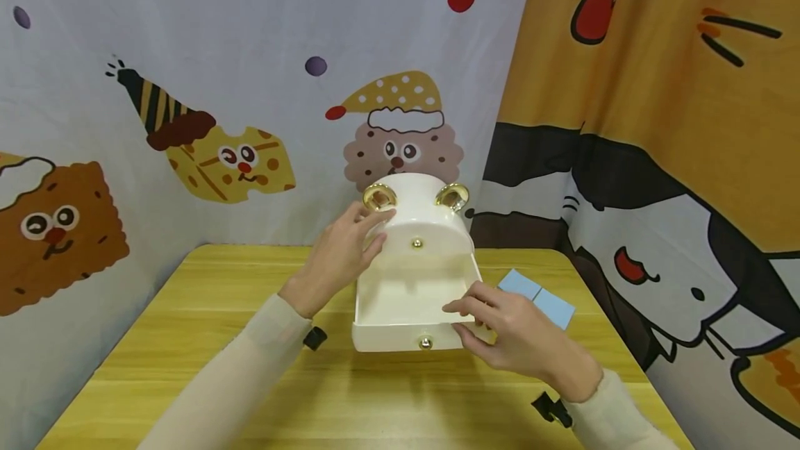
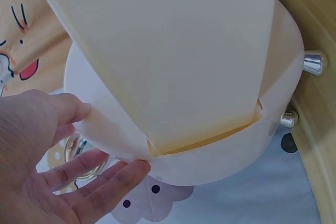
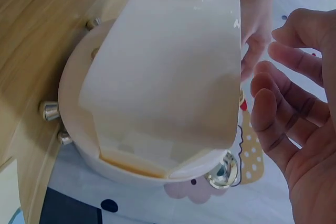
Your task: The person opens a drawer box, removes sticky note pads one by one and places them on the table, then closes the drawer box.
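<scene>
A white drawer box with a rounded top and two gold ring-shaped ears stands on the table. Its lower drawer is pulled well out toward me, showing a bare white inside and a gold knob on its front. A closed upper drawer has a gold knob. My left hand rests against the box's upper left side, just below the left ear, with fingers extended. At the drawer's front right corner hovers my right hand, fingers loosely bent. In the right wrist view, a gap shows between those fingers and the drawer.
Two light blue squares lie on the wooden table, right of the box. A printed cloth with cartoon figures hangs behind the table, and an orange, black and white one hangs on the right.
</scene>
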{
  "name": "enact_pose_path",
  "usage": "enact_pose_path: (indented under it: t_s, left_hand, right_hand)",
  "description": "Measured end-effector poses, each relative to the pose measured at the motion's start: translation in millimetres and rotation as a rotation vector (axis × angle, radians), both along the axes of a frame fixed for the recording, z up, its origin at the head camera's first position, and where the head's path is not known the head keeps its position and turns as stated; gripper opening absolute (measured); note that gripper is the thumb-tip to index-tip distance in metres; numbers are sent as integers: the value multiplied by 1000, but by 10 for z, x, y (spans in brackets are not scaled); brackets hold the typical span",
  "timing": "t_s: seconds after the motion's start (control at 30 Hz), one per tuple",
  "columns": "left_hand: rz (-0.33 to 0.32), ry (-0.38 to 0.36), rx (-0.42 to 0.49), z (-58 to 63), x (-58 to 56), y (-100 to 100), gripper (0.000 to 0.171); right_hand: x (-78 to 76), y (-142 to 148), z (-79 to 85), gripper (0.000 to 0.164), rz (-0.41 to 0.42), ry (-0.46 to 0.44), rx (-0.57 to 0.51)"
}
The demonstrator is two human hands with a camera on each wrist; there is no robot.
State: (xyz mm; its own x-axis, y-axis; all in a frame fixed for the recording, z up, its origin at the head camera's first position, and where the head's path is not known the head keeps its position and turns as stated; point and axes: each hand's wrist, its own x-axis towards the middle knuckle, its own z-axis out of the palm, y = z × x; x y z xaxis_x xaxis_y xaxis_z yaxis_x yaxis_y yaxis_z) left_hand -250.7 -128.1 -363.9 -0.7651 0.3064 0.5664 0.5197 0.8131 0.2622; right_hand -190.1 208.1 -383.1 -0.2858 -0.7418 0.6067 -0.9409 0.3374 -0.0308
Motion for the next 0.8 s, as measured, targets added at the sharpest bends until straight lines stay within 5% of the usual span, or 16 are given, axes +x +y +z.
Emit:
enact_pose_path:
  t_s: [0.23, 0.8]
  left_hand:
    - [13, 0, -13, 8, -11, 12, 47]
    - [9, 9, -9, -8, -10, 2, 47]
  right_hand:
    - [73, -116, -49, 17, 31, 21, 36]
    - [176, -296, -239, 47, 20, 86, 126]
